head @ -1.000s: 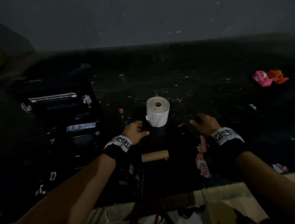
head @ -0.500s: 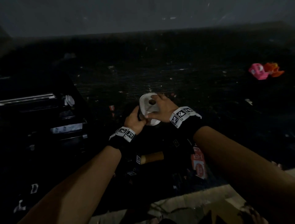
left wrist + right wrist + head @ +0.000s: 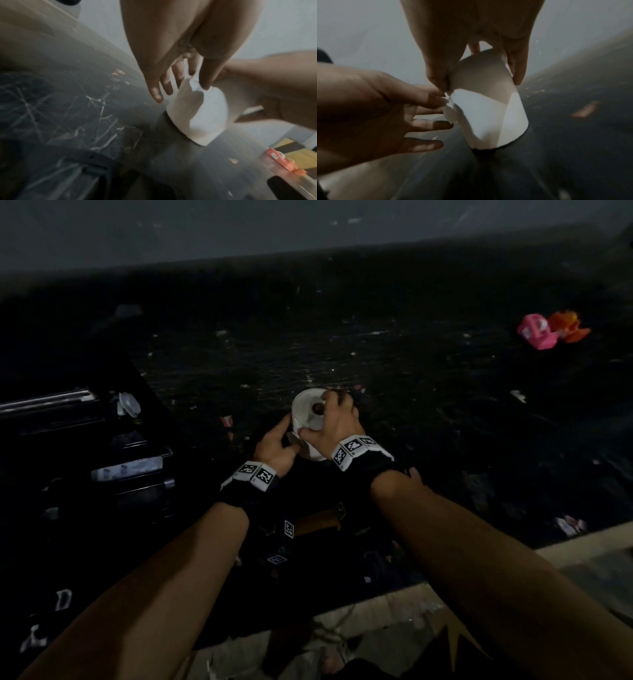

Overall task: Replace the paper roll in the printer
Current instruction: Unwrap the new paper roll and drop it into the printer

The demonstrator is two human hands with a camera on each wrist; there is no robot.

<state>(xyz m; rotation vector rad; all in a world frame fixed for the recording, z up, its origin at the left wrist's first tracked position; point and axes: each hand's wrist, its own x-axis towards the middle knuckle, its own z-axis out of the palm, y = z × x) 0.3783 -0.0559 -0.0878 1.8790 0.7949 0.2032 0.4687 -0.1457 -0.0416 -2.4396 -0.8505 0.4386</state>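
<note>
- The black table (image 3: pixel 428 392) is the biggest thing. It is dark and scratched, with tiny bits of paper all over it.
- The black printer (image 3: pixel 102 460) sits at 9 o'clock on the table. Its lid is up, and a silver bar (image 3: pixel 48 399) shines along the top part.
- The right hand (image 3: pixel 334 422) comes down over the top of the white paper roll (image 3: pixel 308 419). Its fingers and thumb curl around the roll and hold it. In the right wrist view the thumb is on one side of the roll and a finger is on the other side.
- The left hand (image 3: pixel 275 445) is just beside the roll, at 8 o'clock from it. Its thumb and first finger pinch the loose end (image 3: pixel 449 104) of the paper. The other fingers (image 3: pixel 426 125) are spread out wide and hold nothing.
- The paper roll stands on its end near the middle of the table, at 3 o'clock from the printer and well apart from it. Its bottom edge touches the table, and the dark hole in its core points up.
- An empty brown cardboard tube (image 3: pixel 317 522) lies flat on the table at 6 o'clock from the roll, between the two arms.
- A pink toy (image 3: pixel 536 332) and an orange toy (image 3: pixel 568 326) touch each other far off at 2 o'clock.
- A small white scrap (image 3: pixel 518 396) lies at 3 o'clock, well apart from the roll.
</note>
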